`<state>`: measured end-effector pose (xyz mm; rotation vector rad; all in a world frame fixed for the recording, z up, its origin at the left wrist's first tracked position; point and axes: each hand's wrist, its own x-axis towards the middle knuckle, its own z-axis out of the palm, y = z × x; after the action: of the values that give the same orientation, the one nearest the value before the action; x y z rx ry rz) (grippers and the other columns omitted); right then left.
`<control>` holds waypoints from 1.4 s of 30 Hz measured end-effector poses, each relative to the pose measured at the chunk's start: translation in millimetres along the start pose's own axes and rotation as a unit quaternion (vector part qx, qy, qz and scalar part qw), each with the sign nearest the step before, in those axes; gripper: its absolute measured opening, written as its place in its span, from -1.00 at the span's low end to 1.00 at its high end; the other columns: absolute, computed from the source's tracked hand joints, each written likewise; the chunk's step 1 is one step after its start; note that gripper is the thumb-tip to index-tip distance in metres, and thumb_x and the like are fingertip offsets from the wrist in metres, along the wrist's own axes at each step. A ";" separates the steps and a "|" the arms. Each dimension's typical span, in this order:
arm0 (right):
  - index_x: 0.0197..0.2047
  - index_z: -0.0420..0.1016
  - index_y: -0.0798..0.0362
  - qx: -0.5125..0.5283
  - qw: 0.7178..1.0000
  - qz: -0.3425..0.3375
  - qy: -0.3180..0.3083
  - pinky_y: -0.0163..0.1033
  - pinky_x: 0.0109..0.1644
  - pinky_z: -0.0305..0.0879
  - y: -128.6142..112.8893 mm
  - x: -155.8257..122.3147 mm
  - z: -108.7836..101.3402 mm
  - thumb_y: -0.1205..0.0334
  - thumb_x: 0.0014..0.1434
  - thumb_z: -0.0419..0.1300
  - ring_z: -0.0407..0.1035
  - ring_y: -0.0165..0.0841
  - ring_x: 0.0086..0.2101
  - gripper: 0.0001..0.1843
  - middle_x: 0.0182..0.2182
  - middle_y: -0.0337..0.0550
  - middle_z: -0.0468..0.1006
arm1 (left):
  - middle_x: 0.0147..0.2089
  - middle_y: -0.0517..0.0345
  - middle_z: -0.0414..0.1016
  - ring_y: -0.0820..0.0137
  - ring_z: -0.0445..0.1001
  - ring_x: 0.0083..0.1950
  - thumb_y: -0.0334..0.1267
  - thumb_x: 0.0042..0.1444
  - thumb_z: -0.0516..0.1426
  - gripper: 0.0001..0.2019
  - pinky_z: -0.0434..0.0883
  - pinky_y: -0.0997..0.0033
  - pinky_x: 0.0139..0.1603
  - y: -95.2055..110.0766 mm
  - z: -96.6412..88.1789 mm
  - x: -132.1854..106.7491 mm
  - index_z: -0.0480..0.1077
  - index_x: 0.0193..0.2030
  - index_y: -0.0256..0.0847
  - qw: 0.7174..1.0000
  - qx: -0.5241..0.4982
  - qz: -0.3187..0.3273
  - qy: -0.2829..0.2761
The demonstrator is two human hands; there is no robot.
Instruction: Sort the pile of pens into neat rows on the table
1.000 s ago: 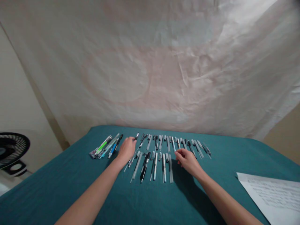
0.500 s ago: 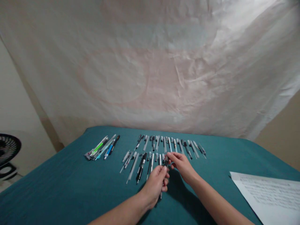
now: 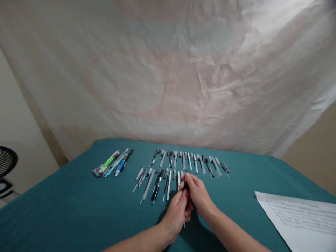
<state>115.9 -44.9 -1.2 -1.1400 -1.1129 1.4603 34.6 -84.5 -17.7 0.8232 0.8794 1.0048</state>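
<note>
Both my hands meet over the teal table point(image 3: 65, 217) just in front of the pen rows. My left hand point(image 3: 177, 213) is closed around the lower part of a slim pen point(image 3: 185, 185). My right hand point(image 3: 198, 194) pinches the same pen at its dark upper end. A near row of pens point(image 3: 157, 180) lies just beyond my fingers, and a far row of pens and caps point(image 3: 189, 161) lies behind it. A separate bundle of coloured pens point(image 3: 112, 162) rests to the left.
A printed white sheet of paper point(image 3: 299, 215) lies at the table's right front edge. A black fan point(image 3: 6, 164) stands off the table at the left. A wrinkled white cloth point(image 3: 168, 70) hangs behind the table.
My left hand left the far row, came back to the middle and closed on a pen. My right hand moved in and pinched the pen's top. The view shifted slightly.
</note>
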 end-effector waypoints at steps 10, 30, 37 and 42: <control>-0.43 0.27 0.04 -0.026 0.993 -0.088 0.074 -0.34 -0.55 0.18 13.0 0.3 10.2 -0.11 0.11 -0.10 0.21 -0.42 -0.62 -0.61 -0.68 -0.31 0.24 | -0.67 0.44 -0.11 0.64 -0.17 -0.68 0.19 0.00 -0.10 -0.58 -0.17 0.58 -0.67 -13.5 4.3 -1.4 0.12 -0.30 -0.17 1.000 -0.016 -0.005 0.015; -0.26 0.47 0.15 -0.213 0.967 -0.115 0.074 -0.35 -0.51 0.11 0.1 46.0 -44.6 -0.06 0.02 0.03 0.20 -0.41 -0.57 -0.55 -0.61 -0.24 0.36 | -0.51 0.30 0.16 0.65 0.10 -0.61 0.12 -0.01 -0.03 -0.60 -0.02 0.60 -0.63 -1.5 -2.8 -2.7 0.19 -0.34 -0.24 0.999 -0.035 0.016 0.004; -0.29 0.48 0.13 -0.377 0.906 -0.175 0.083 -0.29 -0.40 0.17 18.8 61.1 -62.3 0.13 -0.01 0.06 0.31 -0.34 -0.51 -0.70 -0.54 -0.16 0.47 | -0.48 0.29 0.17 0.63 0.14 -0.58 0.11 0.02 -0.04 -0.61 0.04 0.59 -0.60 7.9 -10.2 -0.8 0.20 -0.30 -0.24 0.998 -0.029 0.052 0.029; -0.29 0.45 0.12 -0.431 0.880 -0.186 0.076 -0.30 -0.36 0.19 19.2 60.2 -63.3 0.20 0.01 0.05 0.37 -0.32 -0.44 -0.75 -0.47 -0.11 0.50 | -0.49 0.29 0.16 0.63 0.14 -0.59 0.06 0.06 -0.05 -0.65 0.04 0.59 -0.61 5.9 -11.0 0.4 0.20 -0.30 -0.24 0.998 -0.019 0.059 0.025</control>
<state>168.0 18.1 -37.5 -1.4800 -1.8243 0.5298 22.8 -80.4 -17.2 0.8269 0.8601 1.1462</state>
